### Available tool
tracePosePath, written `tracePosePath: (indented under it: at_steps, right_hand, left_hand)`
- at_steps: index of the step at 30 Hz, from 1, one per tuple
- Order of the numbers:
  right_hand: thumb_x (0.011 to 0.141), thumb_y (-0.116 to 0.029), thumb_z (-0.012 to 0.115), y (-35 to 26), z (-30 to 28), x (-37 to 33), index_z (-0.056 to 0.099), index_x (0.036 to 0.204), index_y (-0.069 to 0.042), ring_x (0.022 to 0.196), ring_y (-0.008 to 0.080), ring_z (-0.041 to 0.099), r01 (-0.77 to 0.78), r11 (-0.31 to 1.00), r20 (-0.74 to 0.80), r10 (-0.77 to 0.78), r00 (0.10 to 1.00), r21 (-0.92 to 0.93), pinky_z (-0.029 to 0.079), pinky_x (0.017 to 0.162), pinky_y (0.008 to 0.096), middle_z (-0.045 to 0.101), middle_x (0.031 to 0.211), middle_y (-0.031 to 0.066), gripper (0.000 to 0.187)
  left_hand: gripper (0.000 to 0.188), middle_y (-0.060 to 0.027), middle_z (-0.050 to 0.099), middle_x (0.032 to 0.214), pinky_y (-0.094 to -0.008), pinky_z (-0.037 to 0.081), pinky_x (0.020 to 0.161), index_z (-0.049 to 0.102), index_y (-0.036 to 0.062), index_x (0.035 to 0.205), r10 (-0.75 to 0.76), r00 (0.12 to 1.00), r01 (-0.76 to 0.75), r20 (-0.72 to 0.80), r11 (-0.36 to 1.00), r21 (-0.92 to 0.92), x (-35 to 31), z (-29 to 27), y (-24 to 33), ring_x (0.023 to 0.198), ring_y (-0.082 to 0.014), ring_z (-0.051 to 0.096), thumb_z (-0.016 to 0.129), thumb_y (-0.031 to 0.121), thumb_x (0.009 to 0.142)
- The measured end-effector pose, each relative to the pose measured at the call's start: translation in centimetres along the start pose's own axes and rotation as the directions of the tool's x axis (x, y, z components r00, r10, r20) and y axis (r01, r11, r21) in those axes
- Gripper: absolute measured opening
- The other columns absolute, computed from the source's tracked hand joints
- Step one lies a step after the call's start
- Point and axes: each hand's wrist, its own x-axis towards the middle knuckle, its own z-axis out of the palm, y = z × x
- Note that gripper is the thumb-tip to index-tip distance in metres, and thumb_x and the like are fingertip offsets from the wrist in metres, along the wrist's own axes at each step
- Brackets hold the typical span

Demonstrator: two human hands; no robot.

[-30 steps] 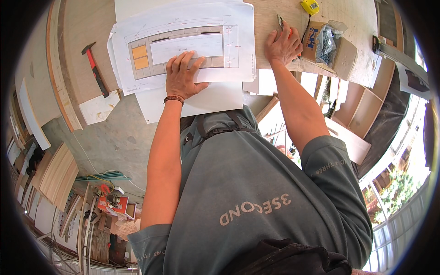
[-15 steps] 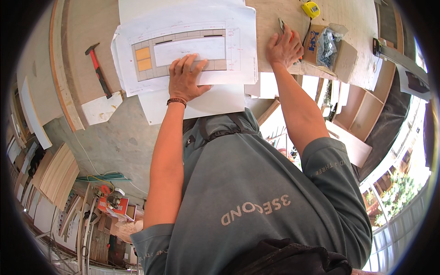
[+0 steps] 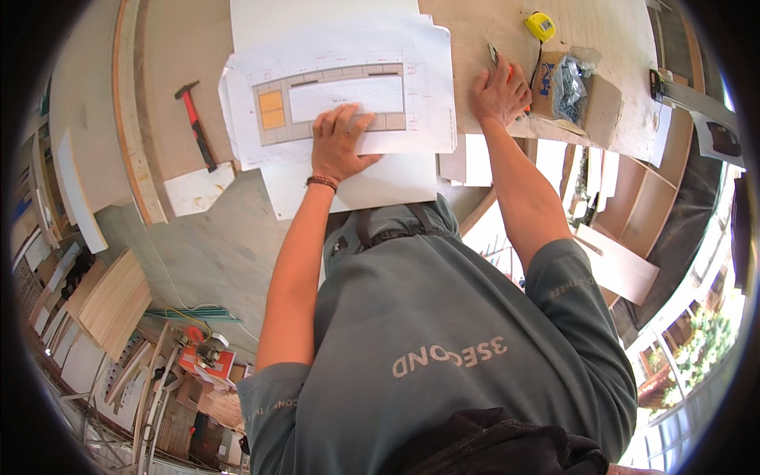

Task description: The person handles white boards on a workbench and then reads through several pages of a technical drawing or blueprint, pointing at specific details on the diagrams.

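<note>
My left hand point(image 3: 342, 144) lies with its fingers spread on a printed drawing sheet point(image 3: 431, 79), which shows a long grey-edged layout with two orange panels. Under the drawing is a white board point(image 3: 372, 186) that reaches past the table's near edge. My right hand point(image 3: 502, 96) rests palm down over a hand tool with red-orange handles, its metal tip point(image 3: 493, 54) showing beyond the fingers. Most of that tool is hidden, so its kind is unclear. Just right of this hand stands an open cardboard box point(image 3: 602, 107) with a plastic bag of small metal hardware point(image 3: 568, 87).
A yellow tape measure point(image 3: 541, 26) sits at the far right. To the left lies a hammer point(image 3: 195, 127) with a red and black handle, beside a white offcut point(image 3: 198, 190). A wooden strip point(image 3: 131, 119) runs along the left. Shelving panels point(image 3: 641, 202) stand low on the right.
The view has shifted, so the table and its things appear slightly lower and further right. Both hands stay in about the same places on the drawing and the tool.
</note>
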Motion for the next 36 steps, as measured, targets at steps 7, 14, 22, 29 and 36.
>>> tracePosePath:
  at_steps: [7,14,22,29,36]
  right_hand:
    - [0.098,-0.040,0.060,-0.3,-0.6,0.1,0.050,0.152,-0.027,0.144,0.0266,0.042,-0.008,1.000,-0.037,0.007,0.999,-0.011,0.027,0.118,0.0521,0.049,0.150,0.0068,0.056]
    - [0.098,-0.037,0.061,-0.4,-0.7,0.2,0.051,0.151,-0.024,0.143,0.0277,0.044,0.009,1.000,-0.059,-0.009,0.998,0.003,0.027,0.118,0.0510,0.050,0.149,0.0082,0.056]
    - [0.099,-0.036,0.060,-0.4,-0.5,0.1,0.051,0.152,-0.026,0.137,0.0267,0.048,0.019,1.000,-0.054,-0.019,0.998,-0.003,0.028,0.117,0.0490,0.050,0.147,0.0088,0.055]
    - [0.097,-0.032,0.063,-0.4,-0.7,0.3,0.055,0.149,-0.020,0.134,0.0279,0.050,0.050,0.998,-0.107,-0.052,0.993,-0.025,0.033,0.113,0.0482,0.054,0.142,0.0108,0.053]
    - [0.096,-0.030,0.064,-0.4,-0.2,0.7,0.056,0.148,-0.018,0.129,0.0288,0.052,0.106,0.994,-0.173,-0.105,0.979,-0.004,0.034,0.111,0.0478,0.054,0.138,0.0126,0.053]
  left_hand:
    - [0.078,-0.0063,0.056,0.139,-0.0492,0.034,0.114,0.064,0.0225,0.136,0.057,0.994,-0.059,-0.088,0.998,-0.020,3.1,-0.6,-1.9,0.132,-0.0287,0.048,0.084,0.067,0.075]
    - [0.072,-0.0056,0.056,0.137,-0.0464,0.035,0.113,0.068,0.0195,0.130,0.113,0.987,-0.110,-0.110,0.993,0.030,9.2,-1.8,-6.1,0.130,-0.0273,0.049,0.085,0.063,0.076]
    - [0.063,-0.0074,0.056,0.137,-0.0487,0.034,0.114,0.070,0.0177,0.129,0.036,0.993,-0.041,-0.115,0.998,-0.045,10.6,-1.2,-5.5,0.132,-0.0298,0.049,0.083,0.045,0.074]
    - [0.064,-0.0107,0.055,0.139,-0.0496,0.033,0.114,0.069,0.0171,0.129,-0.045,0.998,0.040,-0.039,0.994,-0.097,13.0,-1.7,-2.4,0.133,-0.0331,0.047,0.083,0.031,0.067]
    - [0.064,-0.0111,0.058,0.134,-0.0487,0.037,0.112,0.073,0.0159,0.125,0.044,0.981,-0.014,0.187,0.987,-0.160,16.6,-3.4,-2.2,0.129,-0.0298,0.050,0.086,0.049,0.072]
